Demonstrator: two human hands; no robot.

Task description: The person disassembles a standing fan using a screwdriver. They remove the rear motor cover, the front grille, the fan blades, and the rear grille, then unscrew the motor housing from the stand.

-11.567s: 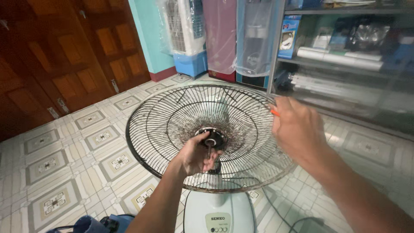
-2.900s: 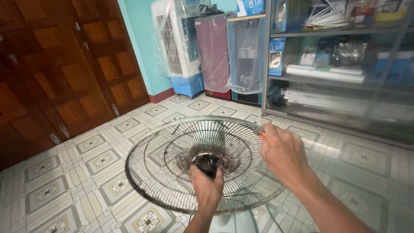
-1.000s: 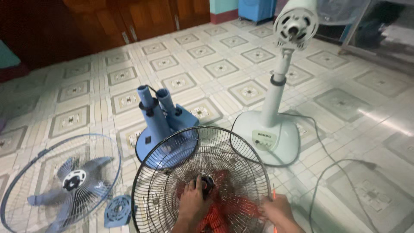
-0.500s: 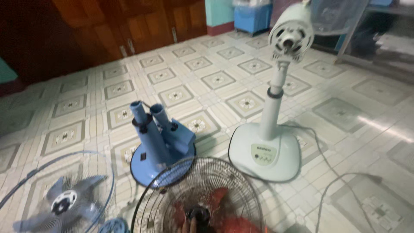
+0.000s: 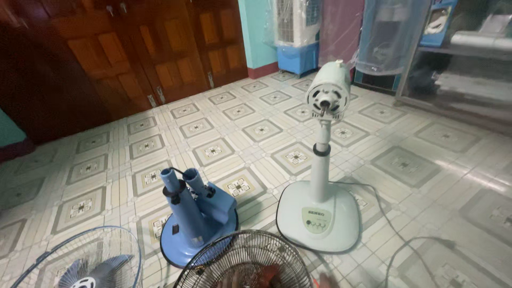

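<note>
The view has lifted since half a second ago: the dark wire fan guard (image 5: pixel 244 261) now sits at the bottom edge. A right-hand fingertip (image 5: pixel 326 279) barely shows beside its rim. Grip cannot be told; the pale green fan stand (image 5: pixel 320 213) stands just beyond the fingers.

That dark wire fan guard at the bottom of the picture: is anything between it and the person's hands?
Nothing visible. The hands show only as a blurred patch seen through the dark wire fan guard, right against it. The blue fan base and white fan stand stand farther away.
</note>
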